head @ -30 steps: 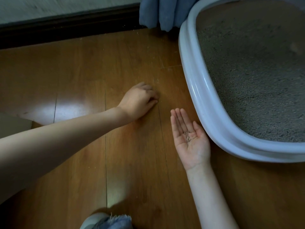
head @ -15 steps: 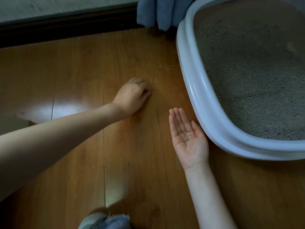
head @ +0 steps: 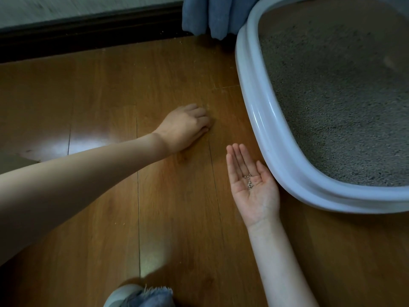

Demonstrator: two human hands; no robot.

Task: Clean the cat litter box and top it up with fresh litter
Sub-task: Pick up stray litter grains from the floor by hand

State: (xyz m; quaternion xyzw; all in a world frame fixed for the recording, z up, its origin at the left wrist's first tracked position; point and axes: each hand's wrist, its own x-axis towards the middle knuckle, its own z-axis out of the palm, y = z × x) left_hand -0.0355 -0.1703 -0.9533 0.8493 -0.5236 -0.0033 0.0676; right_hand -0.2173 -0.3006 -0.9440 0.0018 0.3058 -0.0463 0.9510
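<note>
1. Wood-look plank floor [head: 93, 218] is taking up most of the view, with a dark baseboard [head: 88, 34] running along the wall at the top and a bit of glare sitting on the boards at left.
2. Over on the right, the pale litter box [head: 261, 120] is sitting on the floor, and grey litter [head: 336, 107] is filling the inside of it.
3. Left hand [head: 186, 127] is lying knuckles-up on the floor, fingers curled under. Can't tell if it's pinching anything, the fingertips are hiding underneath.
4. Right hand [head: 252, 182] is lying palm-up just beside the box's rim, fingers straight and together, flat open.
5. A small cluster of litter grains [head: 249, 182] is sitting in that right palm.
6. Some tiny specks are lying scattered on the boards near the left hand and up toward the baseboard.
7. Blue fabric [head: 210, 14] is hanging down at the top, right beside the box's far corner.
</note>
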